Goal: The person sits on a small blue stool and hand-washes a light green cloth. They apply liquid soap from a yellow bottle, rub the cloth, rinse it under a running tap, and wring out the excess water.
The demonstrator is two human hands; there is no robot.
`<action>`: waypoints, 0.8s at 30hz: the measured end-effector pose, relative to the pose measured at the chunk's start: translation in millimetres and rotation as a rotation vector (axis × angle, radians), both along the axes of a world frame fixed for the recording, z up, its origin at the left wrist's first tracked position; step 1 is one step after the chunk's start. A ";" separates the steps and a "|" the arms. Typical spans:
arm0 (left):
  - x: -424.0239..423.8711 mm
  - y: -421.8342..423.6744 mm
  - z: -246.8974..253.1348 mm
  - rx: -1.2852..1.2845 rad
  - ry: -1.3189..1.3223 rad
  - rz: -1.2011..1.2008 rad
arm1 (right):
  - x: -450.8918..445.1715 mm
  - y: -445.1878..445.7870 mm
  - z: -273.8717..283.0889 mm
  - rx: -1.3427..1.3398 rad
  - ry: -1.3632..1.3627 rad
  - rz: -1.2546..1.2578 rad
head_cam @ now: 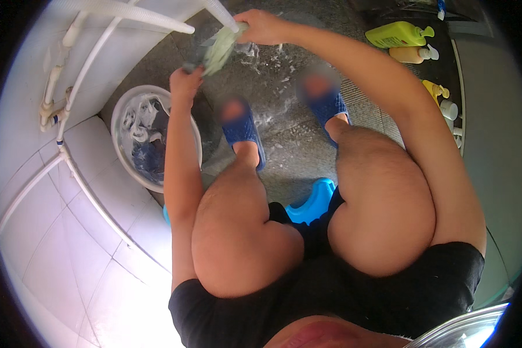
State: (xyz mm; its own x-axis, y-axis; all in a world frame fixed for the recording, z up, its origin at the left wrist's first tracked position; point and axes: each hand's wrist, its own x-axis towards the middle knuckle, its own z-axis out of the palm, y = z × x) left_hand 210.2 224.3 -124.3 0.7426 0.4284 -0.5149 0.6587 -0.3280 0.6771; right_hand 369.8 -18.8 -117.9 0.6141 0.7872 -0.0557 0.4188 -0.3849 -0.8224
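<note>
A pale green cloth [221, 51] is stretched between my two hands, bunched and slightly blurred. My left hand [186, 83] grips its lower end, above the rim of a white basin [118, 143]. The upper end is in the fingers of my right hand [261, 28], beside the tip of a white corrugated hose [222, 15]. Inside the basin, dark blue fabric [148, 161] lies under white suds. My left forearm hides part of the basin's right side. Some greyish material shows by my left fingers, too blurred to name.
White pipes [65, 117] run along the tiled wall at left. Several pump bottles, including a green one [393, 35], line the right side. My feet, in blue slippers [243, 128], rest on a wet, sudsy floor [282, 152]. A blue plastic stool [311, 206] shows beneath me.
</note>
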 end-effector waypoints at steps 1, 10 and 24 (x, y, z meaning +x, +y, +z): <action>-1.5 -6.3 -5.4 0.179 0.083 -0.236 | -3.8 2.6 6.7 -0.007 -0.017 0.021; 32.7 -100.2 -15.7 -0.471 -0.397 -0.213 | -27.1 5.6 -11.9 0.441 0.846 -0.190; 105.6 -87.6 -57.6 0.394 -0.216 -0.821 | -2.3 -16.4 -0.2 0.102 0.043 0.220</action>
